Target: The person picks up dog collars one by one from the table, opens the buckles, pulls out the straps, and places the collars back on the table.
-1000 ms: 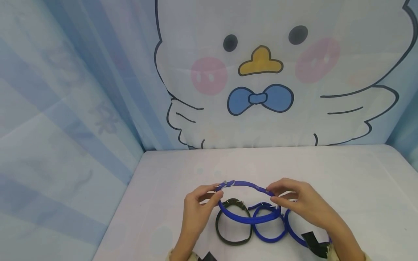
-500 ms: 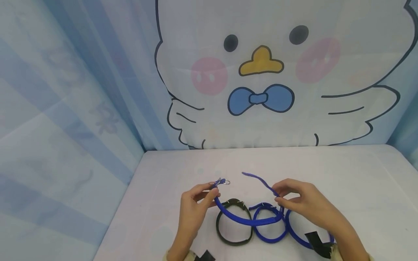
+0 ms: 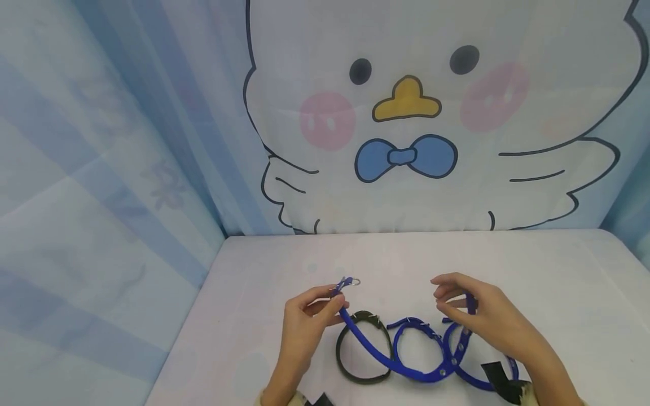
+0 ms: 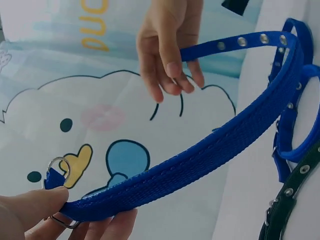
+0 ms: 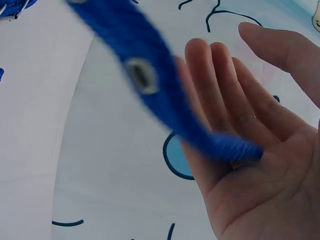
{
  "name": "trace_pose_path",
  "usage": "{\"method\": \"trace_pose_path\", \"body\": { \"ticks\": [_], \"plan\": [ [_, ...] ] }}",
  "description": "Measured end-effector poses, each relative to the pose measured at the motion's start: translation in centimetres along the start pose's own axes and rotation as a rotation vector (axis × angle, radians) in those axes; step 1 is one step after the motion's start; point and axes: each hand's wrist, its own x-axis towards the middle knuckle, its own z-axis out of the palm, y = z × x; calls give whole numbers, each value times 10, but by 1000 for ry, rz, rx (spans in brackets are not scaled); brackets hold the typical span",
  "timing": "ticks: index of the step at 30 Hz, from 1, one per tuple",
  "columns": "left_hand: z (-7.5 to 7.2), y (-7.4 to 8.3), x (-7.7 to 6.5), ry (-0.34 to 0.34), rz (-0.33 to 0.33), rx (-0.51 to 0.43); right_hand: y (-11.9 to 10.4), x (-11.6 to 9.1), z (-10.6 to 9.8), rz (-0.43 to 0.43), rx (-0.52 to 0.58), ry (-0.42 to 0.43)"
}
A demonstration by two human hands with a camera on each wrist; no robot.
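In the head view my left hand [image 3: 304,324] pinches the buckle end of a blue collar [image 3: 378,355] between thumb and fingers. A metal ring [image 4: 50,163] sticks up beside the thumb in the left wrist view. From there the collar sags and curves up toward my right hand [image 3: 484,310]. Its loose strap end [image 5: 150,75], with metal eyelets, lies against the right palm in the right wrist view. The right fingers are fairly straight and the thumb stands apart from the strap.
Under the held collar, a dark green collar [image 3: 338,352], a second blue collar [image 3: 415,321] and a third blue collar [image 3: 479,385] lie in a row on the white table [image 3: 264,270]. A cartoon-printed cloth [image 3: 401,203] hangs behind the table.
The held collar, a near-closed loop at first, has come apart, its strap end drawn away from the buckle. My right hand has moved right and loosened its pinch; the left stays at the buckle.
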Motion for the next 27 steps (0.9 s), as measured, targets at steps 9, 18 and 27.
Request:
{"method": "trace_pose_path", "body": {
  "ticks": [9, 18, 27],
  "plan": [
    [7, 3, 0, -62, -26, -81, -28, -1, 1, -9, -207, 51],
    [20, 11, 0, -81, -4, -139, -56, 12, 24, -7, -84, -89],
    [27, 14, -3, -132, -14, -178, -64, 17, 60, -32, 18, -238]
  ]
}}
